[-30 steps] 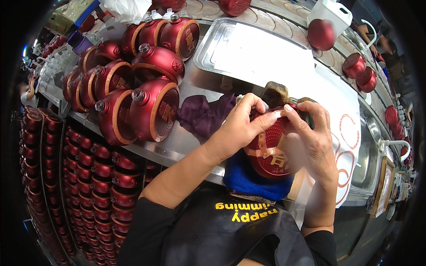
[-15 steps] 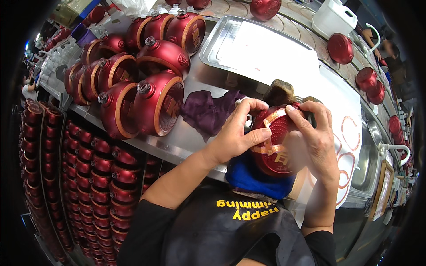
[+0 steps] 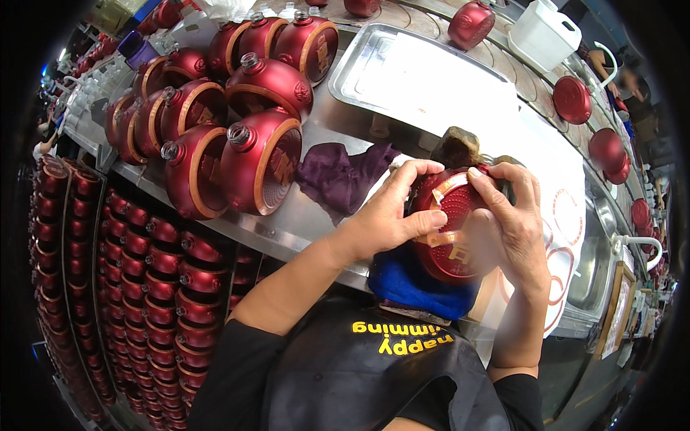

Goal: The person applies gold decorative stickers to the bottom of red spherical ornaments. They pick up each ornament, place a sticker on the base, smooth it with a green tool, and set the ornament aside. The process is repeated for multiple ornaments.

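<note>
A red round, flat-sided bottle [image 3: 456, 205] lies on a folded blue cloth [image 3: 424, 291] close to my body, its dotted face up. A copper-orange curved strip [image 3: 453, 188] bends over that face in an open loop. My left hand [image 3: 392, 215] pinches the strip's left side, thumb on the strip and fingers by the bottle's far edge. From the other side my right hand [image 3: 514, 215] curls over the bottle, thumb and forefinger at the strip's upper end. A blurred patch covers part of the right hand and the bottle's lower right. Beyond the bottle is a dark brownish lump [image 3: 458, 147].
Several red bottles with orange rims [image 3: 262, 161] crowd the bench's left. A purple cloth [image 3: 341, 176] lies beside my left hand. Farther back is a metal tray [image 3: 359, 61] with white sheets. Curved strips [image 3: 568, 215] lie on white paper at right. A conveyor [image 3: 424, 25] carries more bottles.
The bottles on the conveyor have moved to the right. Both hands stay at the bottle with almost the same grip on the strip. My view has shifted slightly.
</note>
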Demonstrator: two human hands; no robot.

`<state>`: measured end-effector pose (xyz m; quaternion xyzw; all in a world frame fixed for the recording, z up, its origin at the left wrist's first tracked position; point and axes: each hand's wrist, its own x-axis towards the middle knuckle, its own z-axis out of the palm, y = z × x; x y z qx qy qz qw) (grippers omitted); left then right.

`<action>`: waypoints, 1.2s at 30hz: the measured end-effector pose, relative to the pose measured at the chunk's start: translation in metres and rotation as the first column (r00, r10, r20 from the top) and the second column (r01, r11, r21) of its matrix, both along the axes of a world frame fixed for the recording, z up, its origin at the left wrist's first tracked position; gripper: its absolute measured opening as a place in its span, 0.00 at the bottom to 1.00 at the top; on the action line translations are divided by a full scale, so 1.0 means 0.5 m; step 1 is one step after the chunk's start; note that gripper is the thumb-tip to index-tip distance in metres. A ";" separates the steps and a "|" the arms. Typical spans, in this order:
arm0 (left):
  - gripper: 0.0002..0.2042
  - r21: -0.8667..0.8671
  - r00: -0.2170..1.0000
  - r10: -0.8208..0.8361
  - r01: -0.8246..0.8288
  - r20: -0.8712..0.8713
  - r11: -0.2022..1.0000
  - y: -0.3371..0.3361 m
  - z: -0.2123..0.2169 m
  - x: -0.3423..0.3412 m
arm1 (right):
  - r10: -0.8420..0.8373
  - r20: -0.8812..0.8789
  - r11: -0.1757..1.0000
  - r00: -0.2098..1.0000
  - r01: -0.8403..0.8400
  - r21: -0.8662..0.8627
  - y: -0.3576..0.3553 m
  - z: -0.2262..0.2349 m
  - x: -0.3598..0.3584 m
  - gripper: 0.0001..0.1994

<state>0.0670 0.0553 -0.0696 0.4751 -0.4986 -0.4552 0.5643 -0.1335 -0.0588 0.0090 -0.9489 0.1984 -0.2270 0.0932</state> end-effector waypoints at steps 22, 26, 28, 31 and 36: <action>0.32 -0.036 0.832 -0.134 0.136 -0.539 0.990 0.019 -0.005 -0.013 | 0.001 0.019 1.000 1.000 -0.001 -0.005 0.002 -0.003 0.001 0.22; 0.32 -0.017 0.845 -0.077 0.080 -0.529 0.997 0.019 -0.001 -0.030 | 0.004 0.027 1.000 1.000 -0.003 -0.003 0.002 -0.004 0.002 0.23; 0.33 -0.016 0.824 -0.078 0.083 -0.561 0.996 0.024 0.002 -0.037 | 0.004 0.027 1.000 1.000 -0.004 -0.004 0.002 -0.004 0.002 0.23; 0.34 -0.018 0.815 -0.075 0.079 -0.575 0.997 0.030 0.004 -0.040 | 0.004 0.026 1.000 1.000 -0.004 -0.004 0.001 -0.005 0.001 0.22; 0.35 -0.014 0.926 -0.033 0.030 -0.375 0.999 0.025 0.000 -0.033 | 0.000 0.018 1.000 1.000 0.000 -0.021 -0.001 -0.007 -0.001 0.22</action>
